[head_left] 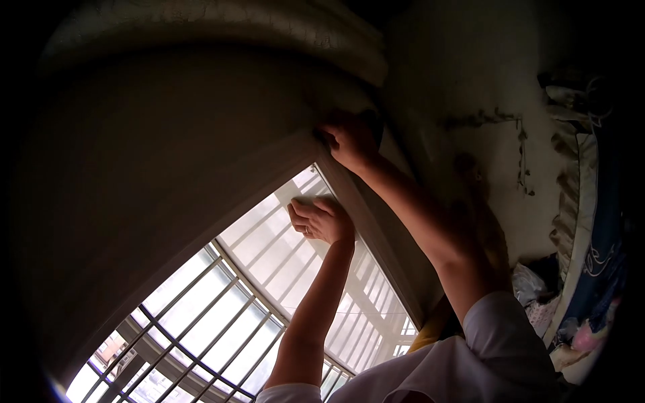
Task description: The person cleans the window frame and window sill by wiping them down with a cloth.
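My left hand (322,218) is raised in front of the bright window pane (269,232), its fingers curled inward and a ring on one of them. Whether anything lies inside those fingers is hidden. Higher up, my right hand (349,141) is bent closed at the upper corner of the window frame (346,191). Its fingertips are in deep shadow, next to a dark patch, and what they grip cannot be made out.
Metal window bars (201,322) run across the lower left. A rounded pale padded shape (222,23) spans the top. On the right are a wall (490,74) with a dark vine-like decoration (522,151), ruffled fabric (568,181) and a crumpled plastic bag (529,282).
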`<state>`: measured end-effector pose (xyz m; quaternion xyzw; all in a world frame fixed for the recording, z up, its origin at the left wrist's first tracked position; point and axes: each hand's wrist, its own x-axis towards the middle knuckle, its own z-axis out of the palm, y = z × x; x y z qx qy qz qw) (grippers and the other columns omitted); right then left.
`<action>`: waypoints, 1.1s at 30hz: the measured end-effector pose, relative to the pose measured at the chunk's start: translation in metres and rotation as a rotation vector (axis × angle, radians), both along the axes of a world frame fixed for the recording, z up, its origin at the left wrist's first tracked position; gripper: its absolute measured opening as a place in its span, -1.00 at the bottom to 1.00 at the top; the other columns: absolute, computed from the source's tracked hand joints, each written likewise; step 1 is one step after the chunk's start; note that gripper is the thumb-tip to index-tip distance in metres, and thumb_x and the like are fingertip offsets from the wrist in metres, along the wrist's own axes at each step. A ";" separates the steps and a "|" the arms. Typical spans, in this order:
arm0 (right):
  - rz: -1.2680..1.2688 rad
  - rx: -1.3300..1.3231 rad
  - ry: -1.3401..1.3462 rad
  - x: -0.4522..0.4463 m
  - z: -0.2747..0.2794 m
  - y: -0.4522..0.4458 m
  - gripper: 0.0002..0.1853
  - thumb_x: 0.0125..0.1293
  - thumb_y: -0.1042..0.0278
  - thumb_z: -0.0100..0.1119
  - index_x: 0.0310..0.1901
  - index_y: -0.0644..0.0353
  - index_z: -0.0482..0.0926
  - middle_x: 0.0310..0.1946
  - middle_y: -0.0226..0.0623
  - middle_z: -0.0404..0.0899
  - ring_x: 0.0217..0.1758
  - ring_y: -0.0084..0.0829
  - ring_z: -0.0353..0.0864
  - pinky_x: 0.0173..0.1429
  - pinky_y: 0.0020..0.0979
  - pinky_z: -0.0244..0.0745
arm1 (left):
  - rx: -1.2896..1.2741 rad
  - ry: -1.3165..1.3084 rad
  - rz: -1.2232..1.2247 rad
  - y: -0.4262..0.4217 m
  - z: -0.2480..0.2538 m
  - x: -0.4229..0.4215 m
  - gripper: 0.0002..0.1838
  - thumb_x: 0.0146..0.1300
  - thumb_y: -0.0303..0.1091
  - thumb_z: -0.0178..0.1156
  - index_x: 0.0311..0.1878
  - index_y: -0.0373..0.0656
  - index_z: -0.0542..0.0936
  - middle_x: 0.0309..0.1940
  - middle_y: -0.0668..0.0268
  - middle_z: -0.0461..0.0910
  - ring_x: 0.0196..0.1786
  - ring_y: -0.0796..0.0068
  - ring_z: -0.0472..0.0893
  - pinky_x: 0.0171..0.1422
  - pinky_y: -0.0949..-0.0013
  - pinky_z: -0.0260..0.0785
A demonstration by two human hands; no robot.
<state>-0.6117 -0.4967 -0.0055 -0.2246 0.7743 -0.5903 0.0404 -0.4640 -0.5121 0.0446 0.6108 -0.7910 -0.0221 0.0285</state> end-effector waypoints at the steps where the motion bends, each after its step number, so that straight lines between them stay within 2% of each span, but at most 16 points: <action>1: 0.012 -0.035 -0.060 0.001 0.000 0.000 -0.89 0.08 0.49 0.26 -0.32 0.08 0.64 -0.33 -0.31 0.56 -0.23 -0.24 0.59 -0.19 -0.29 0.51 | -0.002 0.000 -0.004 0.000 0.000 -0.001 -0.30 0.35 0.05 -0.24 0.39 -0.29 0.09 0.41 0.16 0.03 0.38 0.04 0.08 0.33 -0.09 0.03; 4: 0.004 -0.140 -0.072 0.005 0.006 -0.002 -0.88 0.07 0.51 0.27 -0.33 0.08 0.65 -0.34 -0.31 0.56 -0.24 -0.23 0.60 -0.20 -0.29 0.51 | 0.016 -0.015 0.018 0.001 0.000 0.002 -0.30 0.35 0.05 -0.24 0.39 -0.29 0.09 0.41 0.15 0.03 0.38 0.05 0.08 0.33 -0.10 0.02; 6: -0.035 -0.108 -0.105 0.003 0.011 0.000 -0.88 0.06 0.51 0.29 -0.34 0.08 0.65 -0.34 -0.31 0.57 -0.26 -0.24 0.61 -0.21 -0.30 0.51 | 0.019 -0.032 -0.024 0.000 0.002 0.002 -0.30 0.35 0.04 -0.24 0.38 -0.30 0.09 0.40 0.15 0.03 0.38 0.04 0.08 0.33 -0.10 0.03; 11: 0.083 -0.155 -0.063 0.001 0.033 0.001 -0.91 0.07 0.47 0.30 -0.34 0.10 0.67 -0.39 -0.31 0.59 -0.26 -0.25 0.61 -0.20 -0.30 0.50 | 0.011 -0.021 0.000 0.002 0.000 -0.003 -0.32 0.34 0.01 -0.25 0.38 -0.29 0.09 0.39 0.15 0.03 0.37 0.04 0.09 0.33 -0.10 0.03; 16: 0.006 -0.119 -0.114 -0.002 0.012 -0.001 -0.91 0.08 0.49 0.29 -0.33 0.12 0.66 -0.38 -0.29 0.60 -0.26 -0.21 0.60 -0.15 -0.28 0.50 | -0.012 -0.017 0.005 0.001 0.000 -0.002 -0.32 0.33 0.00 -0.24 0.38 -0.29 0.10 0.39 0.15 0.04 0.36 0.04 0.11 0.32 -0.09 0.05; 19: 0.119 -0.166 -0.181 0.004 0.022 0.001 -0.91 0.10 0.50 0.26 -0.32 0.14 0.66 -0.35 -0.26 0.60 -0.22 -0.19 0.60 -0.13 -0.29 0.52 | -0.053 -0.034 0.002 0.000 -0.003 -0.001 -0.36 0.35 -0.02 -0.24 0.38 -0.24 0.13 0.37 0.24 0.10 0.35 0.05 0.15 0.31 -0.05 0.11; 22: 0.028 -0.203 -0.165 0.004 0.026 -0.003 -0.91 0.11 0.49 0.25 -0.32 0.14 0.66 -0.35 -0.25 0.60 -0.22 -0.20 0.61 -0.14 -0.29 0.52 | -0.053 -0.077 -0.023 0.002 0.002 0.005 -0.36 0.35 -0.03 -0.25 0.39 -0.24 0.12 0.37 0.25 0.10 0.34 0.06 0.16 0.31 -0.04 0.11; 24: 0.010 -0.179 -0.116 0.000 0.007 -0.004 -0.92 0.11 0.47 0.25 -0.33 0.14 0.66 -0.34 -0.27 0.60 -0.23 -0.21 0.62 -0.16 -0.30 0.52 | -0.024 -0.008 -0.003 0.000 -0.001 0.000 -0.33 0.33 0.00 -0.23 0.36 -0.28 0.13 0.38 0.16 0.07 0.35 0.04 0.13 0.31 -0.08 0.06; 26: 0.054 -0.025 -0.148 0.000 0.006 -0.003 -0.93 0.10 0.48 0.25 -0.35 0.14 0.66 -0.34 -0.28 0.60 -0.24 -0.23 0.62 -0.19 -0.31 0.51 | -0.062 -0.017 -0.013 -0.002 -0.005 0.002 -0.34 0.33 0.00 -0.22 0.35 -0.29 0.15 0.38 0.17 0.08 0.35 0.04 0.14 0.30 -0.07 0.07; 28: 0.062 -0.007 -0.155 -0.002 0.032 0.002 -0.93 0.09 0.48 0.26 -0.35 0.12 0.67 -0.34 -0.30 0.60 -0.25 -0.25 0.62 -0.20 -0.32 0.51 | -0.047 -0.016 -0.016 -0.002 -0.005 0.003 -0.35 0.33 -0.01 -0.21 0.35 -0.28 0.15 0.37 0.17 0.09 0.35 0.03 0.14 0.30 -0.07 0.08; 30: 0.124 -0.109 -0.155 -0.002 0.058 0.004 -0.92 0.10 0.45 0.28 -0.33 0.09 0.69 -0.35 -0.32 0.61 -0.27 -0.27 0.63 -0.22 -0.32 0.51 | -0.046 -0.019 -0.019 -0.001 -0.006 0.003 -0.35 0.34 0.00 -0.22 0.36 -0.27 0.16 0.37 0.19 0.11 0.35 0.04 0.15 0.30 -0.07 0.10; 32: 0.083 -0.208 -0.086 0.001 0.049 -0.004 -0.92 0.12 0.41 0.29 -0.32 0.07 0.69 -0.37 -0.34 0.63 -0.29 -0.30 0.64 -0.22 -0.33 0.52 | -0.054 -0.030 -0.024 -0.002 -0.003 0.004 -0.36 0.35 0.01 -0.23 0.36 -0.26 0.17 0.36 0.21 0.13 0.35 0.05 0.17 0.30 -0.07 0.12; 33: 0.056 -0.185 -0.158 0.004 0.035 -0.007 -0.93 0.12 0.41 0.30 -0.33 0.07 0.69 -0.38 -0.34 0.63 -0.30 -0.30 0.64 -0.22 -0.33 0.52 | -0.066 -0.040 -0.024 -0.001 -0.004 0.004 -0.35 0.35 0.01 -0.23 0.36 -0.26 0.17 0.37 0.21 0.12 0.35 0.05 0.18 0.30 -0.07 0.13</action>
